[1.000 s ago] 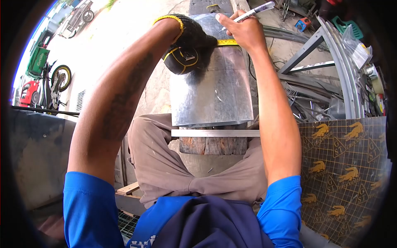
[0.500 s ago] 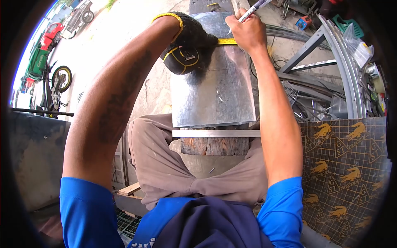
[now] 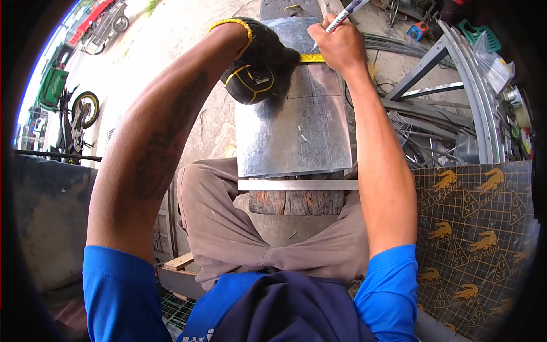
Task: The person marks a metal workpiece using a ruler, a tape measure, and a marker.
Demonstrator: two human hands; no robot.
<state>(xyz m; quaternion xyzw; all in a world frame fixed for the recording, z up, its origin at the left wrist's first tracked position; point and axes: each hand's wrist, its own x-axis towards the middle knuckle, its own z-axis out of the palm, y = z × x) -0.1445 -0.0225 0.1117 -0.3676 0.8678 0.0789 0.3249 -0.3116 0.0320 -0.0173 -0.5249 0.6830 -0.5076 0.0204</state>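
My left hand [image 3: 266, 45], in a black glove with a yellow cuff, is closed round a black and yellow tape measure [image 3: 249, 84]. The yellow tape blade [image 3: 311, 58] runs rightward from the glove across a shiny metal sheet [image 3: 296, 134]. Between the fingers of my bare right hand [image 3: 341, 45] is a white marker pen [image 3: 340, 20], tilted, its tip just above the blade near the sheet's far part. A thin line crosses the sheet below the tape. Under the sheet lies a weathered wooden block [image 3: 296, 202], with a pale flat bar [image 3: 299, 185] along its near end.
Metal frames and bars [image 3: 421, 68] crowd the right side, with a clear plastic bag [image 3: 489, 62] above them. A board with crocodile prints [image 3: 473, 245] stands at lower right. A motorcycle [image 3: 80, 117] is parked at left.
My right hand and the marker pen have shifted slightly left along the tape. My left hand stays in place. A red vehicle in the left background has moved up in view.
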